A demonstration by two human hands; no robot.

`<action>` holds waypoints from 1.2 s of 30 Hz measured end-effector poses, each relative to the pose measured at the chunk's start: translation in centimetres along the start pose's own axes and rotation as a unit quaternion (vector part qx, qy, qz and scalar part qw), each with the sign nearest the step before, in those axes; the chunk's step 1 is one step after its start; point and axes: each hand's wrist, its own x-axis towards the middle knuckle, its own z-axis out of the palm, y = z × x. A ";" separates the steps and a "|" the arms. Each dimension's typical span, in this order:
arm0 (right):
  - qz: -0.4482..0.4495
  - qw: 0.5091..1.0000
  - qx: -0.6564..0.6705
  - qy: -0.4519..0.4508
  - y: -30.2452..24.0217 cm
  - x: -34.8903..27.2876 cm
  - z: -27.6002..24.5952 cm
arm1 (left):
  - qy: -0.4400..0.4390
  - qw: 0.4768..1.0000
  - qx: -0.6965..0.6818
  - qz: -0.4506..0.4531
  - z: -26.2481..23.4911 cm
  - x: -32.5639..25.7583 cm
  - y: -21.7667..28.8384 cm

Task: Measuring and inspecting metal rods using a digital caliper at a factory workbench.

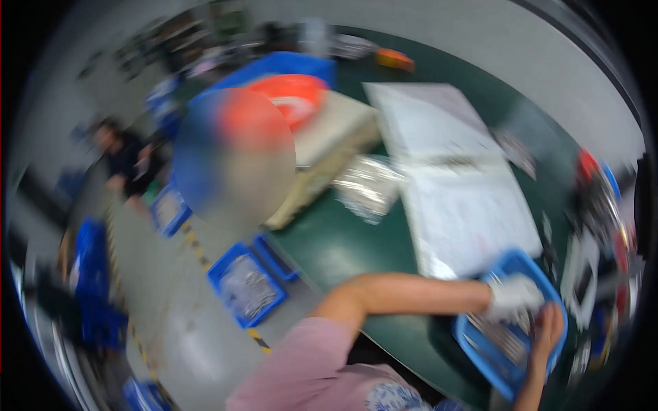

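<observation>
Green table [343, 240] fills mid-frame, big white sheets [459, 198] at 1 o'clock on it. Your blue bin [480, 342] of metal parts sits at 4 o'clock, table's near edge. Your gloved left hand [514, 296] is in the bin; your bare right hand [547, 332] is on its rim. Grip too blurred to tell.

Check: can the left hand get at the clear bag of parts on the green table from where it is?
Probably yes. The left hand, gloved, rests in the blue bin at the table's near edge. The bag lies farther in, with only bare green table between. The picture is blurred, so reach is uncertain.
</observation>
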 end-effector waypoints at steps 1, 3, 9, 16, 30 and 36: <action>-0.022 0.998 -0.008 -0.058 -1.5 0.9 1.7 | 0.034 0.999 -0.027 -0.030 -1.2 -1.2 0.7; -0.035 0.998 0.006 -0.055 -1.0 2.7 1.7 | 0.126 0.985 0.001 -0.115 -2.3 -1.2 2.1; -0.024 0.992 -0.121 -0.021 -0.6 0.1 -1.1 | 0.094 0.982 -0.079 -0.141 -2.2 -1.1 2.6; -0.076 0.983 -0.162 -0.048 -0.5 -0.9 -1.0 | 0.089 0.983 -0.054 -0.149 -0.5 -1.6 2.6; -0.148 0.976 -0.153 -0.042 -0.3 -0.1 0.6 | 0.108 0.983 -0.033 -0.147 -0.5 -1.6 3.3; -0.174 0.956 -0.232 -0.040 -0.7 -0.6 0.7 | 0.105 0.983 -0.031 -0.146 -0.3 -1.6 3.1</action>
